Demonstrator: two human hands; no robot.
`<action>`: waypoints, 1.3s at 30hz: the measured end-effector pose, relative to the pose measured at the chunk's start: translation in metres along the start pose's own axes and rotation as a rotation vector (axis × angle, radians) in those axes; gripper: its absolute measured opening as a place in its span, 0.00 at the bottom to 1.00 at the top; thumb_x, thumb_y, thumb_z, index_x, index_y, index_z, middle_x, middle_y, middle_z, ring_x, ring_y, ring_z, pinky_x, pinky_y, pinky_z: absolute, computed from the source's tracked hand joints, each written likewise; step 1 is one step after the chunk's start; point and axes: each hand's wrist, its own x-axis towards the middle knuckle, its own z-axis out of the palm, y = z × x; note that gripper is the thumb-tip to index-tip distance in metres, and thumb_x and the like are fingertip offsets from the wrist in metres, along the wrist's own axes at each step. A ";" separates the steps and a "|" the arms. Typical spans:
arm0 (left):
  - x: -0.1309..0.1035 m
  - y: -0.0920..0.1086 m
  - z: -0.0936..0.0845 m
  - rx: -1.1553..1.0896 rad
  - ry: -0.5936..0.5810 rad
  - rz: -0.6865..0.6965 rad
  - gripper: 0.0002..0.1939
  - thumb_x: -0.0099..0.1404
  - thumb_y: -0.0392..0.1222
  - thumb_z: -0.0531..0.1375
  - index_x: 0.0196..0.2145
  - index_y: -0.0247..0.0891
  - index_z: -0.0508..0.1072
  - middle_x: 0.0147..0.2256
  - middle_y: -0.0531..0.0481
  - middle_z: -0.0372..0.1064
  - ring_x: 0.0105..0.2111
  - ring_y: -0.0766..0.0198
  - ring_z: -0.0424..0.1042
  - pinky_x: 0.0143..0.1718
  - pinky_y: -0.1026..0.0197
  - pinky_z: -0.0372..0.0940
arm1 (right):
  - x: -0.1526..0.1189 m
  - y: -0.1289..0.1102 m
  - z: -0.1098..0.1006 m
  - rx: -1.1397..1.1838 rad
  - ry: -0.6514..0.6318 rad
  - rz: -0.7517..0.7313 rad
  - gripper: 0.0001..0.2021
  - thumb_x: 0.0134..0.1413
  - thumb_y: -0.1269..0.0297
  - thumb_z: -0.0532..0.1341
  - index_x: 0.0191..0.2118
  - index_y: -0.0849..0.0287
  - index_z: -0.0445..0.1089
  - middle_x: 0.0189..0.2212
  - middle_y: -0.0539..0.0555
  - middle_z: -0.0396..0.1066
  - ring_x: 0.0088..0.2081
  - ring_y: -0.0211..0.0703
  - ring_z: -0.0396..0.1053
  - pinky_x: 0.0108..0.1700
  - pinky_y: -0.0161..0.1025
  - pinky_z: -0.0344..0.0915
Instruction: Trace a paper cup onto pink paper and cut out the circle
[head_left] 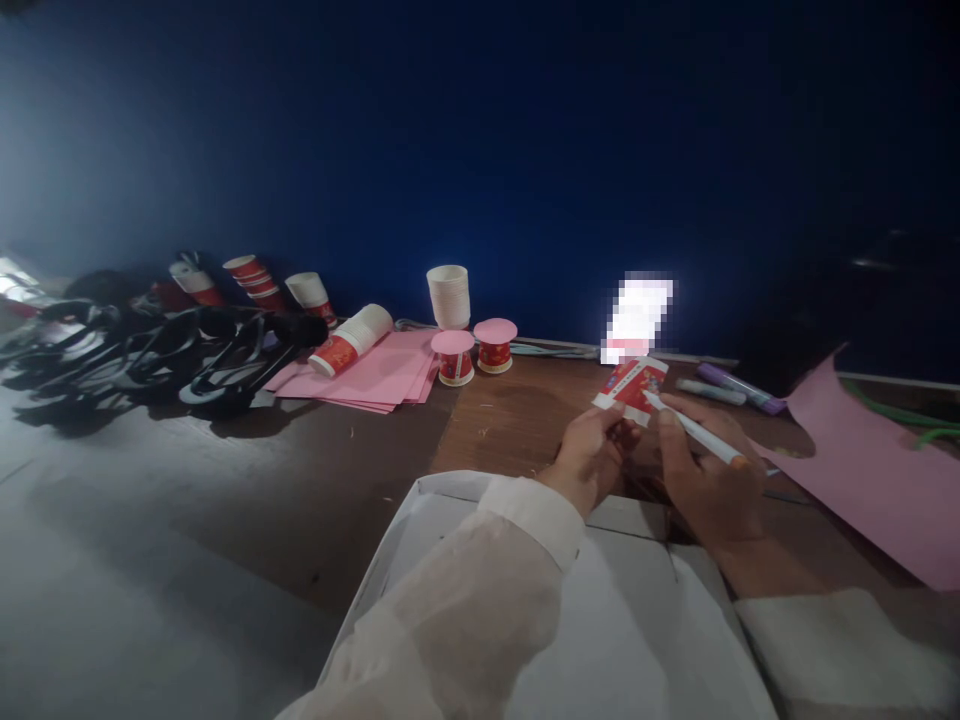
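Observation:
My left hand (598, 452) is closed on a red and white paper cup (634, 388), which lies tilted in its fingers above the brown table. In my right hand (709, 470) is a white pen with an orange end (705, 433), its tip at the cup's printed side. Two short red cups topped with pink paper discs, one (453, 358) on the left and one (495, 345) on the right, stand on the table. Behind them rises a stack of white cups (448, 297).
Pink sheets (375, 378) carry a lying cup stack (351, 340). More cups (255, 282) and black objects (217, 370) are at the left. Markers (742, 388) and a cut pink sheet (877, 460) lie right. A white box (630, 620) is below my arms.

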 end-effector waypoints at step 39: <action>0.001 0.004 0.000 -0.134 0.080 -0.027 0.13 0.68 0.27 0.57 0.26 0.31 0.71 0.23 0.51 0.61 0.21 0.72 0.63 0.25 0.72 0.65 | 0.001 -0.008 -0.002 0.032 0.029 0.140 0.11 0.67 0.63 0.59 0.47 0.58 0.78 0.43 0.61 0.82 0.45 0.53 0.79 0.50 0.49 0.75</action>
